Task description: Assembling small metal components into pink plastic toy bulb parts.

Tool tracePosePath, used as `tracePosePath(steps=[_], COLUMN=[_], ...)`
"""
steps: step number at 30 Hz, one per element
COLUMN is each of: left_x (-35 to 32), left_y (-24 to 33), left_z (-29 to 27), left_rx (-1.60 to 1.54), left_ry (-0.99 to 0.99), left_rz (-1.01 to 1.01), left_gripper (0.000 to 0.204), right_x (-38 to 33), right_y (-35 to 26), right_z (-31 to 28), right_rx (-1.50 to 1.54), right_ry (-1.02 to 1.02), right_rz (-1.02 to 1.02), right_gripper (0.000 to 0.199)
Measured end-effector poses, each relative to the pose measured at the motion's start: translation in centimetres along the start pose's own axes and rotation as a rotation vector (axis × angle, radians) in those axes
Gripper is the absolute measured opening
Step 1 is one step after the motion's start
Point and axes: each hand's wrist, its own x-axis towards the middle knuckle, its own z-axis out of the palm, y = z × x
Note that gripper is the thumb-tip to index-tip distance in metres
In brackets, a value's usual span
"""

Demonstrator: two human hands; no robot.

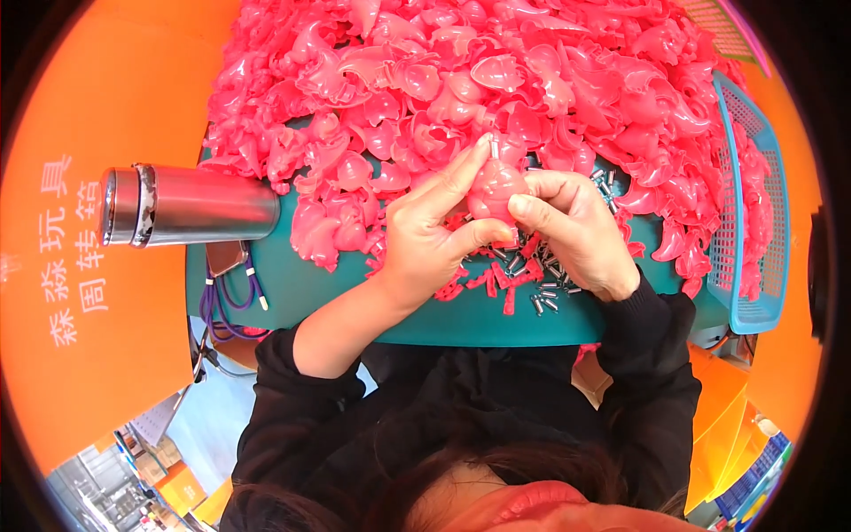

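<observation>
Both hands meet over the teal bench [355, 306], holding one glossy pink rounded plastic toy shell [496, 188] just in front of a big heap of similar pink moulded plastic pieces [496, 71] that covers the far side of the bench. The left hand [425, 235] clasps the shell from the person's left, thumb across its lower edge and forefinger stretched up along its side to the top, where a small silvery metal pin [494, 149] stands out of it; that raised finger seems placed to steady or press the pin. The right hand [572, 230] closes on the shell from the other side, thumb on its lower front and the remaining fingers curled behind, so the piece is braced between the two grips and lifted clear of the bench, probably so the top stays free to work on. The shell's long axis runs roughly away from the person, its narrower end and the pin pointing towards the heap, its wider bottom towards the body. Below the hands lies a scatter of loose small grey metal pins [550, 288] among pink plastic offcuts [492, 282], within easy reach. A shiny steel cylindrical flask [186, 206] lies on its side at the left edge of the bench, and a light blue plastic mesh basket [753, 213] holding more pink pieces sits at the right.
</observation>
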Motion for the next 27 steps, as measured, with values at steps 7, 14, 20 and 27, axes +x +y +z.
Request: tracePosePath(steps=[7,14,20,27], left_x=[0.0,0.2,1.9,2.4], left_y=[1.2,0.7,1.5,1.3], left_z=[1.9,0.1,-2.1,-3.3], left_rx=[-0.674,-0.721,-0.834,-0.865], left_ry=[-0.111,-0.04,0.22,0.281], left_rz=[-0.234,-0.478,-0.435,-0.376], left_gripper=[0.074,0.042,0.019,0.02], right_x=[0.6,0.6,0.4,0.8], right_y=[0.0,0.5,-3.4,-2.9], right_z=[-0.4,0.5,-2.8,-4.3], right_rx=[-0.697,-1.21,-1.214,-1.444], right_ry=[0.192,0.222,0.375,0.442], right_rz=[-0.409,-0.842,-0.805,-0.741], right_gripper=[0.013,0.021,0.021,0.011])
